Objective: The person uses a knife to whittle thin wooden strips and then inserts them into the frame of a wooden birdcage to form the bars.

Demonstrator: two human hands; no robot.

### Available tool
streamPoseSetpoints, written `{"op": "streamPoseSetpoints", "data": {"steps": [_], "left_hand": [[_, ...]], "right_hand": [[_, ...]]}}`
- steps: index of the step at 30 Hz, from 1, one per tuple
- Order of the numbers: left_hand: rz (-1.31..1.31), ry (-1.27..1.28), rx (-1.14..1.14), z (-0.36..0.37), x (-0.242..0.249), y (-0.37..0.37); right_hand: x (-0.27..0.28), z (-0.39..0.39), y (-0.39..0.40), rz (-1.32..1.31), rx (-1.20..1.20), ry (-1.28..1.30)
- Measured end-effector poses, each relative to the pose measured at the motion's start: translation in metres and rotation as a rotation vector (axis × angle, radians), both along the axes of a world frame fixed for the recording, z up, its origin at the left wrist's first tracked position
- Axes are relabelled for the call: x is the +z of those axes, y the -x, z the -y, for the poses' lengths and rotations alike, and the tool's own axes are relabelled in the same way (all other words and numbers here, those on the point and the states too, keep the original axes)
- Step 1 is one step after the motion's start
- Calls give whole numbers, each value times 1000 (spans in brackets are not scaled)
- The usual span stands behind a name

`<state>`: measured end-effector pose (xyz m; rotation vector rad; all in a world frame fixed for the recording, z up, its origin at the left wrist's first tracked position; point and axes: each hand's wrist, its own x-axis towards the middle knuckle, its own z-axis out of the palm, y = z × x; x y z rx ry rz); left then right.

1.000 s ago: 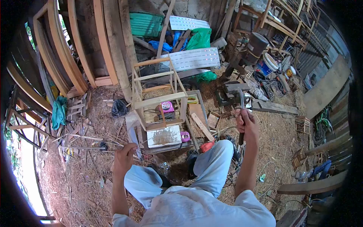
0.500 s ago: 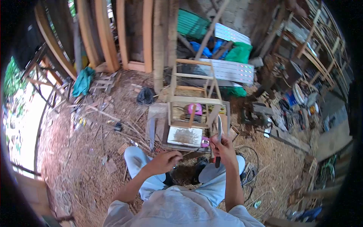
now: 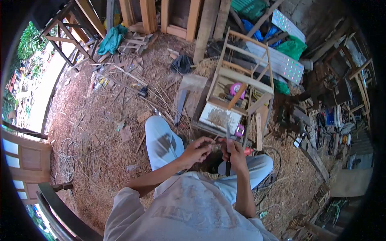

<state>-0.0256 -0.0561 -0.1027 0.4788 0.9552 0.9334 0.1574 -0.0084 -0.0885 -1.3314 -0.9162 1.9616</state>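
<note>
My right hand (image 3: 237,157) is closed around the dark handle of a knife (image 3: 228,168); the blade points up and away from me. Close beside it, my left hand (image 3: 196,153) has its fingers pinched on a thin stick (image 3: 215,141), which reaches toward the right hand and is too small to make out well. Just beyond the hands is a white board (image 3: 213,116) with a brown smudged patch. A pink tape measure (image 3: 240,129) lies at its right edge. Behind it stands a wooden frame (image 3: 245,80), with another pink object (image 3: 236,90) inside.
Shavings and offcuts cover the ground. A flat board (image 3: 192,90) and a black plastic bag (image 3: 181,64) lie ahead. A green cloth (image 3: 112,39) is farther left, coiled cord (image 3: 67,160) at far left. Perforated white panels (image 3: 277,62) and clutter stand at right.
The view has swung to the left and down. My hands have come together, the left moving in beside the right. The knife remains in the right hand.
</note>
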Motion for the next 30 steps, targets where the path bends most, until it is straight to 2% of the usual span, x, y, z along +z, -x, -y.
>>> {"op": "streamPoseSetpoints", "data": {"steps": [2,3,5,7,9,16,21,23,26,30], "left_hand": [[-2,-12,57,5,-7,2],[6,-1,46,6,-5,3],[-36,-17,61,6,-2,4],[-45,0,71,8,-5,-3],[-68,-90,-22,9,-1,-5],[-246,-75,-188,12,29,6],[-178,18,-196,14,36,-2],[-172,17,-239,13,47,-1],[-140,-1,-252,14,47,-1],[-177,-40,-255,11,52,-5]], "right_hand": [[-18,4,-9,80,173,-309],[-13,6,-11,88,164,-298],[5,9,-11,-1,200,-54],[6,9,-8,-93,291,-14],[1,8,0,-171,304,12],[14,-5,-20,-167,74,-1],[18,11,-16,-263,399,-26],[21,13,-21,-287,357,4],[41,15,-25,-157,318,-83],[48,12,-28,-113,290,-130]]}}
